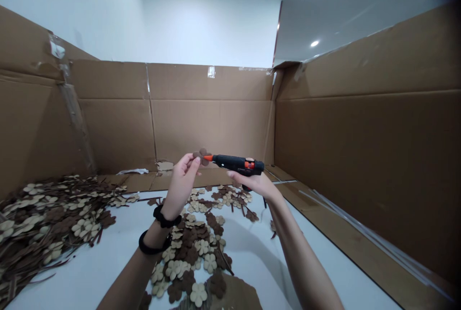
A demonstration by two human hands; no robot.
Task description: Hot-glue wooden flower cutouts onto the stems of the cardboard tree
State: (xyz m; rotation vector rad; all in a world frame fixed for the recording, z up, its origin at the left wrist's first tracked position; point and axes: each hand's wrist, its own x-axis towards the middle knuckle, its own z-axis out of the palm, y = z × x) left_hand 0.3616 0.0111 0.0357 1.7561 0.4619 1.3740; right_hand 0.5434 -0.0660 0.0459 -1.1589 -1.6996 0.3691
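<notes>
A brown flower-shaped piece (203, 152) is pinched between the thumb and fingers of my left hand (185, 171). My right hand (252, 182) is wrapped round a black and orange glue gun (234, 163), whose orange nozzle points left and meets the flower's middle. Both hands are raised above the white table (248, 247). Below them lies a loose pile of cream and dark brown flower pieces (201, 247), some with thin brown stems. My right fingers are partly hidden behind the gun.
A large heap of flowers and stems (46, 218) covers the table's left side. Cardboard walls (212, 122) stand at the back and both sides. Clear thin sticks (370, 240) lie along the right edge. A cardboard piece (237, 295) sits at the near edge.
</notes>
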